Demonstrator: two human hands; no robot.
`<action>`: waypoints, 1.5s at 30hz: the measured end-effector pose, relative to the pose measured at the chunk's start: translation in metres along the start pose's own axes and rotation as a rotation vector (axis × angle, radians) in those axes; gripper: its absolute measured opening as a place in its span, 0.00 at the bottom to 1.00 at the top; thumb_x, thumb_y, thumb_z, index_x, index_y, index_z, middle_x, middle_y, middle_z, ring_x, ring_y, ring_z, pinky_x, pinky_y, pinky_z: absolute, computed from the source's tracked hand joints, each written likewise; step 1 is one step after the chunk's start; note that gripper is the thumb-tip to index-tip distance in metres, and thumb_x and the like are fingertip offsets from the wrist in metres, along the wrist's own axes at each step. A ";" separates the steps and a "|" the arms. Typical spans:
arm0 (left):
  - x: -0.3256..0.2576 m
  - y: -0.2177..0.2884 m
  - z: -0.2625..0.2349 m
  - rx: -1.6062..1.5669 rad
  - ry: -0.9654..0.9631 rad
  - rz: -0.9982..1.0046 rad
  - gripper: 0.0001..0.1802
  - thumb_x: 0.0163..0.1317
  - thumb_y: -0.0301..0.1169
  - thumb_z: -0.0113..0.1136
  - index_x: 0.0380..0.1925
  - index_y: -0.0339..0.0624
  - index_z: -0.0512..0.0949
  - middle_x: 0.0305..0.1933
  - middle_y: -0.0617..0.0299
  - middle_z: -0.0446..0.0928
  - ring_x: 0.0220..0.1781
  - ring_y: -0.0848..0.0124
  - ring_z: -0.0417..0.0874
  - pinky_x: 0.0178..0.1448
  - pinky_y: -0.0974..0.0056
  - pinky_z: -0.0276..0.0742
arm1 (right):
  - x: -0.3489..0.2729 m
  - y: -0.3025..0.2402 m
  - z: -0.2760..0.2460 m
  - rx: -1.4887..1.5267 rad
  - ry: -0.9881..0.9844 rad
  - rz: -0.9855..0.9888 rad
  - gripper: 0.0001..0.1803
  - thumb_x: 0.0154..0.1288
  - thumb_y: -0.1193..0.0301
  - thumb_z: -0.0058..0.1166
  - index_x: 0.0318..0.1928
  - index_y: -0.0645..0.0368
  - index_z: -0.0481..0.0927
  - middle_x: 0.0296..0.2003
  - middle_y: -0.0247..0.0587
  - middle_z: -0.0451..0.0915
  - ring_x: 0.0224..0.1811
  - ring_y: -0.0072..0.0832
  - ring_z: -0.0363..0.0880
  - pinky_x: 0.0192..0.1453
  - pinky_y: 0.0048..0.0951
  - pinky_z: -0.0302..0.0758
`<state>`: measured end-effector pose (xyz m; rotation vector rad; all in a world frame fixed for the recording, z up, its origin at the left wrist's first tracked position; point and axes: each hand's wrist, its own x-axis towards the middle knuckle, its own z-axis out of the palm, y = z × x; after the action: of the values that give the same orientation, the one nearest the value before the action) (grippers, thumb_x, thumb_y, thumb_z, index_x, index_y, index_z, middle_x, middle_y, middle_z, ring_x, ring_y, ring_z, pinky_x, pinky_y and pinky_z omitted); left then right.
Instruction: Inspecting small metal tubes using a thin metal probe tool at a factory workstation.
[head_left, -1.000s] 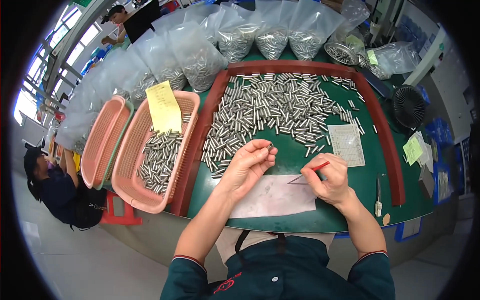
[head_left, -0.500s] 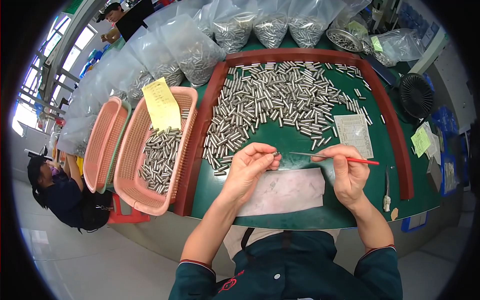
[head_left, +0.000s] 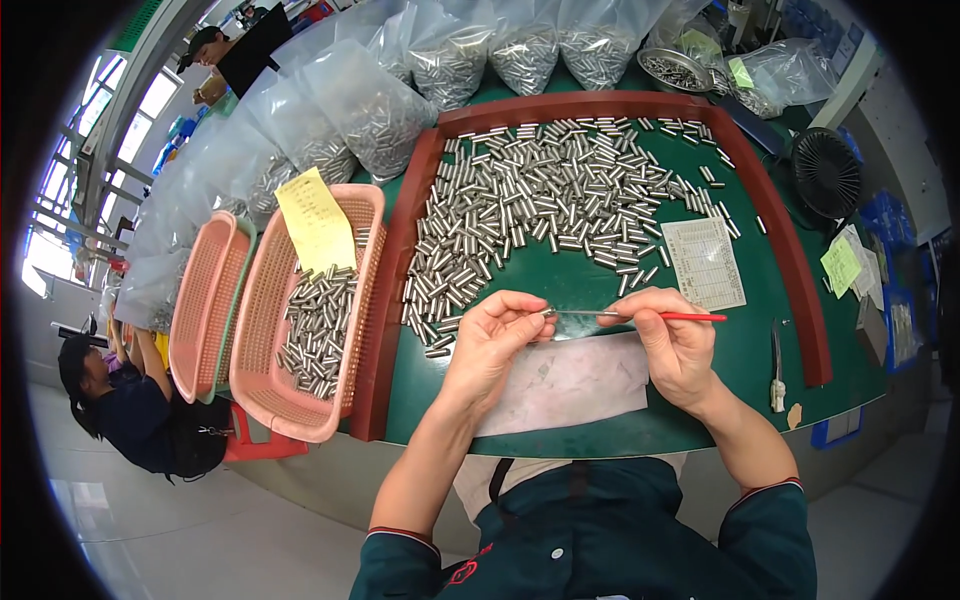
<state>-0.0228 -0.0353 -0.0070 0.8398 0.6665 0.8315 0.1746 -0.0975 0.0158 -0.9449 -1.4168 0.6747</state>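
Note:
Between thumb and forefinger, my left hand (head_left: 497, 340) pinches a small metal part, mostly hidden by the fingertips; it looks like one of the metal pins. My right hand (head_left: 676, 348) grips a thin tool with a red handle (head_left: 695, 317) and a slim metal shaft (head_left: 580, 312). The shaft's tip meets the part at my left fingertips. Under and between both hands lies a pale, smudged cloth (head_left: 575, 385). Beyond them, a wide pile of short silvery metal pins (head_left: 540, 195) spreads over the green tabletop (head_left: 690, 400).
A red-brown frame (head_left: 400, 250) borders the pile. At left stand a pink basket (head_left: 255, 370) holding pins and a second pink basket (head_left: 195, 320). Pin-filled plastic bags (head_left: 370, 110) line the back. A printed sheet (head_left: 705, 262), a knife-like tool (head_left: 777, 370) and a black fan (head_left: 827, 172) are at right.
My right hand has moved left, bringing the red-handled tool's tip up to the part in my left hand. My left hand has barely moved; the whole view has shifted slightly.

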 end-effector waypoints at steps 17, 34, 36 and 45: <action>-0.001 0.002 -0.003 -0.228 -0.027 -0.130 0.06 0.59 0.22 0.56 0.37 0.36 0.75 0.36 0.55 0.77 0.34 0.73 0.77 0.44 0.69 0.75 | 0.004 0.004 -0.007 0.013 0.139 -0.165 0.09 0.68 0.73 0.44 0.39 0.68 0.75 0.32 0.47 0.80 0.35 0.31 0.81 0.40 0.27 0.77; 0.000 0.000 -0.005 -0.136 -0.054 -0.079 0.08 0.58 0.22 0.57 0.39 0.36 0.75 0.37 0.54 0.79 0.37 0.72 0.80 0.46 0.69 0.76 | 0.001 0.001 -0.002 -0.002 -0.021 -0.049 0.08 0.67 0.74 0.46 0.36 0.66 0.77 0.29 0.42 0.81 0.29 0.27 0.81 0.32 0.24 0.76; 0.000 0.000 -0.005 -0.131 -0.052 -0.070 0.08 0.58 0.22 0.58 0.39 0.36 0.75 0.37 0.54 0.79 0.37 0.72 0.80 0.46 0.69 0.76 | 0.000 0.003 -0.002 -0.001 -0.025 -0.032 0.08 0.67 0.75 0.46 0.36 0.66 0.77 0.29 0.42 0.81 0.29 0.27 0.81 0.32 0.23 0.75; -0.001 0.002 -0.006 -0.205 -0.066 -0.130 0.08 0.58 0.22 0.57 0.38 0.36 0.75 0.36 0.54 0.79 0.35 0.72 0.79 0.45 0.69 0.76 | 0.005 0.006 -0.004 -0.064 -0.008 -0.173 0.07 0.66 0.76 0.46 0.38 0.67 0.76 0.32 0.45 0.81 0.32 0.30 0.81 0.36 0.26 0.76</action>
<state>-0.0290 -0.0329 -0.0081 0.6297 0.5610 0.7375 0.1803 -0.0904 0.0133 -0.8576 -1.5155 0.5075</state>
